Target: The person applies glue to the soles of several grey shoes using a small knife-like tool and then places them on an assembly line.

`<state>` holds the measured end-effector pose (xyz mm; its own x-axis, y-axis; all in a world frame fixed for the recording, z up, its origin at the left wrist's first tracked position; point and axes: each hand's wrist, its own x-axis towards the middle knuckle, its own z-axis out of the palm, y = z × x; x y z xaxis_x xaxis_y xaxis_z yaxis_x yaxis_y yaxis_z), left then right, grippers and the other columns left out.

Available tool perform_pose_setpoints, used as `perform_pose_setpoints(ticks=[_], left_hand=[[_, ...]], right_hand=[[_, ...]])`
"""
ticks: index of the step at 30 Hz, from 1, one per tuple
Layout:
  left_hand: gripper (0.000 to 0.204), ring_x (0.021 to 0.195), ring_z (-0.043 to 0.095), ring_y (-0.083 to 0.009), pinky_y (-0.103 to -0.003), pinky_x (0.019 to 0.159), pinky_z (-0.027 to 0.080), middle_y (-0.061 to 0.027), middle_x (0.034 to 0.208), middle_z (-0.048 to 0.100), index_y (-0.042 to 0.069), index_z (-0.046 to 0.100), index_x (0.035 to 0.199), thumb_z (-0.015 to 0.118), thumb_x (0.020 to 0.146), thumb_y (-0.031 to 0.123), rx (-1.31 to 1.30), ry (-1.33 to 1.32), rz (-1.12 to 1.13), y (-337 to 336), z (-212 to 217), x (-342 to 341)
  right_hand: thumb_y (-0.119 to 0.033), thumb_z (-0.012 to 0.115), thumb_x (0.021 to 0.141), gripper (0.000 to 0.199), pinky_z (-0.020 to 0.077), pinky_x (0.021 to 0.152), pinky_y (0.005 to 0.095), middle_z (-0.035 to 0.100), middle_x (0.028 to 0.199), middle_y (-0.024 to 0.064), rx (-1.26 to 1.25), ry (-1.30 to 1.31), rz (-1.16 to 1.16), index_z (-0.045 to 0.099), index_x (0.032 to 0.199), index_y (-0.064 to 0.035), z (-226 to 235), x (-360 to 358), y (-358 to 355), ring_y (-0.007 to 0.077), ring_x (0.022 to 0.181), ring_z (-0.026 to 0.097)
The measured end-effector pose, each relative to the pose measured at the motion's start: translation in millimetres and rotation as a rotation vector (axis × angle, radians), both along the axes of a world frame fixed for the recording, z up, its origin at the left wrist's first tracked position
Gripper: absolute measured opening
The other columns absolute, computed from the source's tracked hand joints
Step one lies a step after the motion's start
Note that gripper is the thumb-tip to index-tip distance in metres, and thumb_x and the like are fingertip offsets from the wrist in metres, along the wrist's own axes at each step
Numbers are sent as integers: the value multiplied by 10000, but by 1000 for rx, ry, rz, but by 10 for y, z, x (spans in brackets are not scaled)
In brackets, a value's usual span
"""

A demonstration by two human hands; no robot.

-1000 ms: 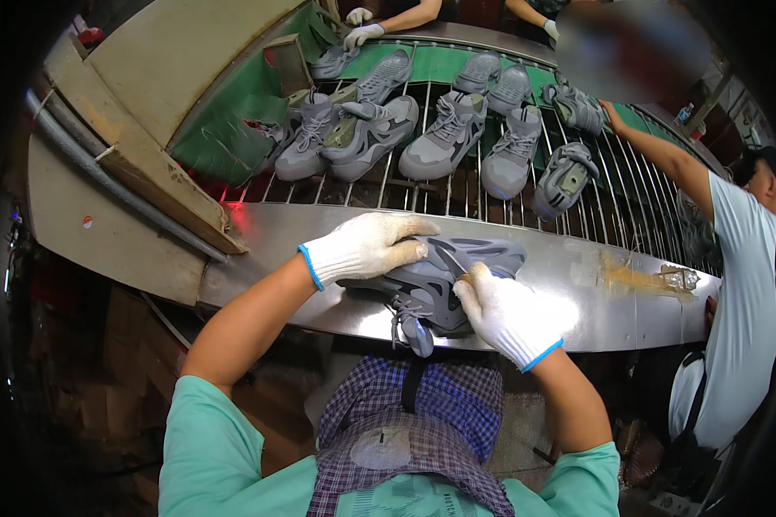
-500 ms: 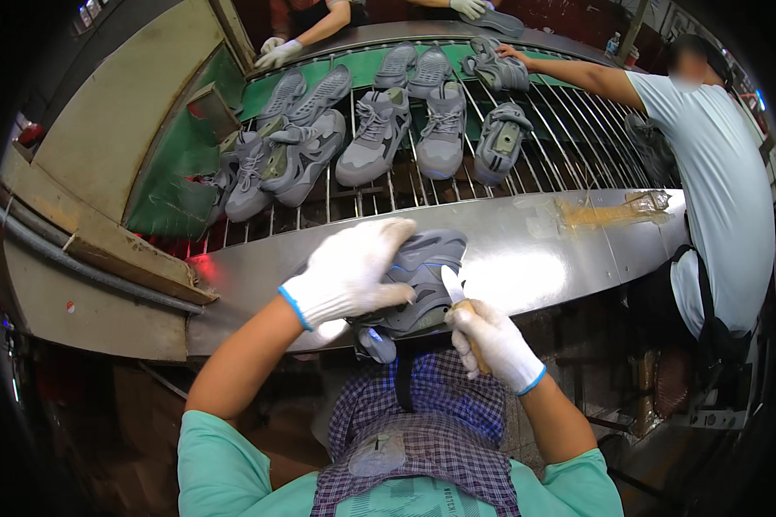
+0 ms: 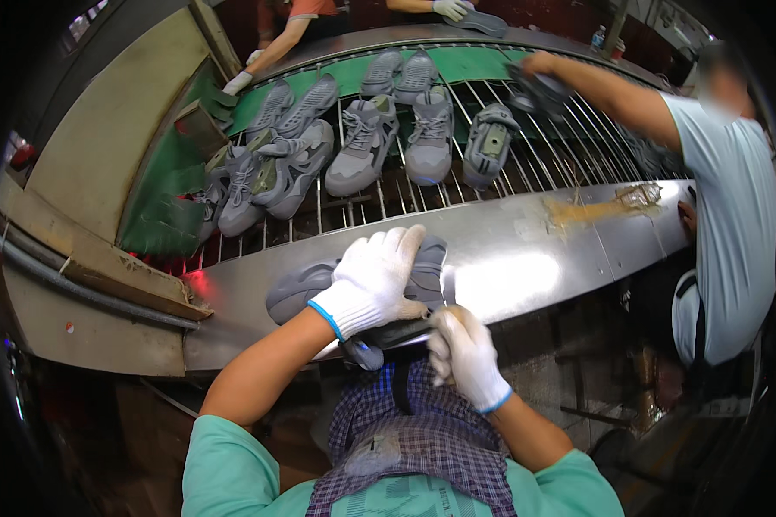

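Note:
A grey sneaker [image 3: 427,271] lies on the metal ledge in front of me, partly hidden beneath my left hand [image 3: 379,280]. That hand wears a white knit glove with a blue cuff, its fingers laid across the upper and its thumb on the near side, gripping the shoe. Gloved the same way, my right hand [image 3: 467,353] is closed around a small wooden-handled tool [image 3: 447,284]. The tool's pale flat tip points away from me, right against the sneaker's right end. Most of its handle is hidden in my fist.
Beyond the metal ledge [image 3: 578,250], a rack of metal rods [image 3: 336,202] bears several grey sneakers [image 3: 362,146] and soles [image 3: 313,105]. At right, a person [image 3: 729,207] reaches over it, holding a dark shoe [image 3: 539,93]. Gloved workers stand at the far side. A wooden panel [image 3: 103,164] bounds the left.
My left hand has moved slightly right, its fingers now pointing further away from me. My right hand and tool have shifted slightly left. The person at right has swung a shoe rightward.

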<state>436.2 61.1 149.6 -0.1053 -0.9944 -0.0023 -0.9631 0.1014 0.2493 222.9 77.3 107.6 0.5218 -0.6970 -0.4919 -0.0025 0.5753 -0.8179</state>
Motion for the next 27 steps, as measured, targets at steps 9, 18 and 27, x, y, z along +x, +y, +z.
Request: perform_pose_setpoints(ticks=[9, 18, 27], left_hand=[[1083, 1261, 629, -386, -467, 1084, 514, -207, 1381, 614, 17, 447, 1540, 911, 673, 470, -47, -12, -41, 18, -36, 25], [959, 1314, 599, -451, -538, 1154, 478, -251, 1384, 618, -29, 543, 1438, 925, 614, 279, -264, 140, -309, 493, 84, 230], [744, 1175, 686, -424, -460, 1029, 561, -276, 1362, 629, -91, 561, 1406, 886, 837, 261, -668, 326, 501, 2268, -792, 187]], right_hand=[[-160, 578, 1009, 208, 616, 616, 545, 744, 767, 182, -1281, 972, 590, 550, 1156, -16, -96, 104, -503, 382, 680, 774], [-325, 596, 1034, 354, 605, 809, 474, 751, 992, 220, -1083, 455, 1072, 648, 1249, -49, 433, 120, -912, 398, 874, 744], [-401, 680, 992, 390, 598, 902, 475, 724, 1130, 211, -1641, 994, 477, 700, 1221, -86, -63, -212, -1261, 388, 1014, 730]])
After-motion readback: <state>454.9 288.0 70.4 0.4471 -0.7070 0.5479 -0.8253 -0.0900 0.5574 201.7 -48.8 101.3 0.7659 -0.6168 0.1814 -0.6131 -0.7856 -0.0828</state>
